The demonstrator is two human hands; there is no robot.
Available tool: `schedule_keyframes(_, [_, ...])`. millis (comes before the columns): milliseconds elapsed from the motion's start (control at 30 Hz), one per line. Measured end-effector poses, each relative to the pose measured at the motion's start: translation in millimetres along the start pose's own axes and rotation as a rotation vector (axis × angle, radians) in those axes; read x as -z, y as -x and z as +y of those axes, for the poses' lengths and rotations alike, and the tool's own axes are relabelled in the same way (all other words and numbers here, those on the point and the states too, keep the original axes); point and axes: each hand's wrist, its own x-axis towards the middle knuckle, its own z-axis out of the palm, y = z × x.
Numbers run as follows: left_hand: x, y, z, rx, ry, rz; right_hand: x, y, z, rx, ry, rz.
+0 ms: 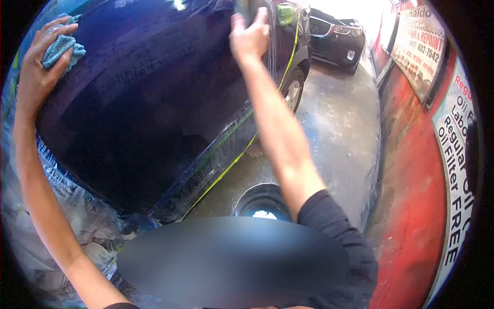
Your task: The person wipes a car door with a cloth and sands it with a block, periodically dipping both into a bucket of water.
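A dark blue car body panel [139,98] with a wet-looking sheen fills the left half of the view. My left hand [43,62] is closed on a crumpled light blue cloth [62,50] at the panel's far left edge. Up at the top of the panel, near its right edge, my right hand [250,38] grips a greyish, flat-sided object [249,7]. Its kind is hard to tell, since the fingers partly cover it and the frame's top cuts it off.
Yellow-green tape [226,172] runs along masking film at the car's lower side. A black bucket [242,201] with bright contents stands on the wet floor [342,134]. A black car [337,38] is parked beyond. On the right is a red wall [411,206] with signs. Masking paper [77,216] lies lower left.
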Motion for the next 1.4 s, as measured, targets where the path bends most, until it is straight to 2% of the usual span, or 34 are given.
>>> schedule_keyframes(67, [5.1, -2.5, 9.6, 0.018, 0.003, 0.005, 15.9, 72.6, -25.1, 0.358, -0.127, 0.049])
schedule_keyframes(133, [9.3, -3.6, 15.6, 0.026, -0.018, -0.009, 35.3, 116.3, -34.7, 0.431, -0.168, -0.174])
schedule_keyframes(200, [11.9, -7.3, 22.5, 0.064, -0.015, 0.002, 23.4, 70.3, -14.0, 0.529, -0.17, -0.061])
schedule_keyframes(233, [10.0, -6.1, 22.3, 0.075, -0.031, 0.006, 14.6, 37.3, -2.4, 0.415, -0.111, -0.025])
schedule_keyframes(267, [7.1, -4.3, 22.1, 0.085, -0.038, 0.001, 9.9, 1.0, 9.1, 0.159, -0.067, -0.071])
schedule_keyframes(300, [5.4, -4.5, 20.8, 0.073, -0.071, 0.013, 2.3, -33.7, 29.6, -0.013, -0.072, -0.094])
schedule_keyframes(333, [6.1, -6.7, 20.8, 0.071, -0.063, 0.012, 7.2, -48.5, 23.5, -0.132, 0.014, -0.137])
schedule_keyframes(400, [7.6, -6.6, 24.1, 0.094, -0.041, 0.012, 6.7, -22.6, -0.6, -0.109, -0.028, -0.092])
schedule_keyframes(500, [10.9, -10.1, 29.5, 0.127, 0.067, 0.025, 25.6, 86.1, -44.7, 0.362, -0.092, -0.016])
schedule_keyframes(533, [11.7, -10.0, 31.8, 0.148, 0.096, 0.026, 37.4, 118.9, -54.5, 0.483, -0.105, -0.081])
schedule_keyframes(600, [11.3, -10.3, 32.5, 0.106, 0.008, 0.04, 39.9, 98.1, -37.8, 0.591, -0.145, -0.163])
schedule_keyframes(633, [10.3, -9.5, 33.2, 0.101, -0.017, 0.049, 29.5, 69.2, -25.5, 0.669, -0.157, -0.039])
schedule_keyframes(667, [9.2, -8.5, 34.1, 0.098, -0.041, 0.06, 21.3, 40.4, -9.9, 0.522, -0.099, -0.026])
schedule_keyframes(733, [9.8, -10.2, 37.8, 0.133, 0.036, 0.046, 15.0, -26.7, 21.7, 0.005, -0.091, -0.172])
schedule_keyframes(767, [12.0, -11.9, 38.0, 0.154, 0.071, 0.046, -0.4, -39.8, 33.7, -0.073, -0.018, -0.128])
schedule_keyframes(867, [13.7, -12.3, 38.7, 0.138, 0.099, 0.038, 9.9, 14.9, -17.7, 0.016, -0.031, -0.044])
schedule_keyframes(933, [15.9, -13.3, 39.5, 0.118, 0.063, 0.055, 27.1, 88.5, -55.2, 0.443, -0.106, -0.002])
schedule_keyframes(1000, [16.5, -14.6, 45.0, 0.136, 0.084, 0.058, 41.1, 120.4, -60.4, 0.536, -0.129, -0.159])
schedule_keyframes(1033, [17.3, -15.2, 45.7, 0.113, 0.076, 0.061, 38.2, 98.7, -49.0, 0.615, -0.14, -0.167])
schedule_keyframes(1067, [17.1, -15.3, 44.2, 0.116, 0.077, 0.067, 22.5, 73.7, -34.5, 0.706, -0.149, -0.007])
schedule_keyframes(1100, [16.5, -15.0, 42.9, 0.119, 0.084, 0.07, 15.4, 46.3, -19.9, 0.599, -0.065, 0.024])
schedule_keyframes(1167, [14.1, -14.1, 43.0, 0.1, 0.087, 0.085, 9.8, -14.4, 3.8, 0.065, -0.003, -0.145])
schedule_keyframes(1200, [14.6, -13.6, 39.4, 0.094, 0.087, 0.083, 13.2, -26.1, -3.0, -0.001, -0.013, -0.11])
schedule_keyframes(1267, [13.3, -12.7, 36.0, 0.084, 0.106, 0.065, 7.6, -2.3, -21.4, -0.051, 0.002, -0.092])
schedule_keyframes(1333, [11.9, -11.4, 32.7, 0.058, 0.07, 0.075, 30.0, 79.4, -59.7, 0.277, -0.102, -0.019])
schedule_keyframes(1400, [6.8, -9.1, 23.6, 0.011, 0.054, 0.088, 60.9, 189.4, -87.4, 0.448, -0.038, -0.137])
